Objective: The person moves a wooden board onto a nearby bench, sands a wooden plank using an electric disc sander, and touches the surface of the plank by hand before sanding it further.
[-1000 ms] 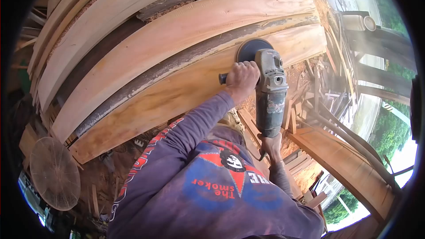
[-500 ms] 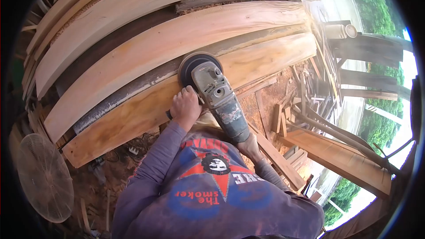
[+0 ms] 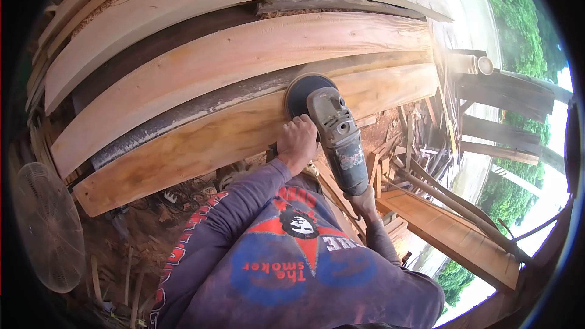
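Observation:
In the head view, a worn grey-green angle grinder (image 3: 345, 152) with a round dark sanding disc (image 3: 303, 94) lies over the nearest wooden plank (image 3: 213, 137). The disc sits on the plank's upper face and overlaps its far edge; exact contact is hidden under the tool. My left hand (image 3: 298, 142) is closed round the side handle near the grinder's head, and the handle is mostly covered by my fingers. At the rear end of the body, my right hand (image 3: 364, 202) is wrapped round the tool. Brownish patches mark the plank's pale surface.
Beyond lie more long planks (image 3: 244, 49), side by side with dark gaps. A round fan guard (image 3: 50, 226) stands at lower left. Scrap wood (image 3: 420, 140) is heaped to the right, near a thick beam (image 3: 454, 234). Dust hangs near a pale cylinder (image 3: 484, 65).
The grinder has moved right along the nearest plank, with both my hands still on it. My view has also shifted slightly.

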{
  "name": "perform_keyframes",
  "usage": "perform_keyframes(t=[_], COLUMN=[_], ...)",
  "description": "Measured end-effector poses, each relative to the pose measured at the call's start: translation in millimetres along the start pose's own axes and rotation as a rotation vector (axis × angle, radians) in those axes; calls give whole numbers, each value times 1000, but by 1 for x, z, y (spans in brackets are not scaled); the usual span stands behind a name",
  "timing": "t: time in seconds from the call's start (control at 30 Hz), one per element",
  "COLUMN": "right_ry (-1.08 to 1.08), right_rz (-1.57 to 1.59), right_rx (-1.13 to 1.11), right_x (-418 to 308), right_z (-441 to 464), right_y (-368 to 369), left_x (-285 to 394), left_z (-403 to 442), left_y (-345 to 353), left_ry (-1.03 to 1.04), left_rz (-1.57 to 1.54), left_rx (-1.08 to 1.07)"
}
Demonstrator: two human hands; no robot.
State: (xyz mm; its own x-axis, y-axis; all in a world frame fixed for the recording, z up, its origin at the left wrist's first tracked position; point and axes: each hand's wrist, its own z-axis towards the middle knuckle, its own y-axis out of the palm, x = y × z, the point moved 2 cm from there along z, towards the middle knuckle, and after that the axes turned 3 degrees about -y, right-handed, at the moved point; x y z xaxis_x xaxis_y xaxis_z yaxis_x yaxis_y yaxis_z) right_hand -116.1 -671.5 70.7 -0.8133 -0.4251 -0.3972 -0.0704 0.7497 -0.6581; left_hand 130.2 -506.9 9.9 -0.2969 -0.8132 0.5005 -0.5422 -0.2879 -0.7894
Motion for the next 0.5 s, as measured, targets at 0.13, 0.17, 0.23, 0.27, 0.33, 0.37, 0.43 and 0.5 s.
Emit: perform_keyframes(t=[0.13,0.17,0.23,0.27,0.33,0.37,0.43,0.5], right_ry=[125,122,121,97,74,30,-8,-1], right_rz=[40,14,-7,-15,-16,-4,13,47], right_rx=[-3,8,17,28,31,35,38,25], right_x=[13,17,27,32,46,55,70,83], right_z=[10,16,30,37,52,60,73,83], right_y=[-37,-46,-59,-66,-80,-89,-110,-129], left_x=[45,55,68,75,90,99,120,141], left_z=[21,27,39,45,53,59,68,76], left_y=[16,16,18,22,32,35,43,49], left_ry=[55,86,72,59,45,35,26,17], left_rz=[20,44,28,17,42,61,43,20], left_rx=[52,95,42,-10,3,22,0,-19])
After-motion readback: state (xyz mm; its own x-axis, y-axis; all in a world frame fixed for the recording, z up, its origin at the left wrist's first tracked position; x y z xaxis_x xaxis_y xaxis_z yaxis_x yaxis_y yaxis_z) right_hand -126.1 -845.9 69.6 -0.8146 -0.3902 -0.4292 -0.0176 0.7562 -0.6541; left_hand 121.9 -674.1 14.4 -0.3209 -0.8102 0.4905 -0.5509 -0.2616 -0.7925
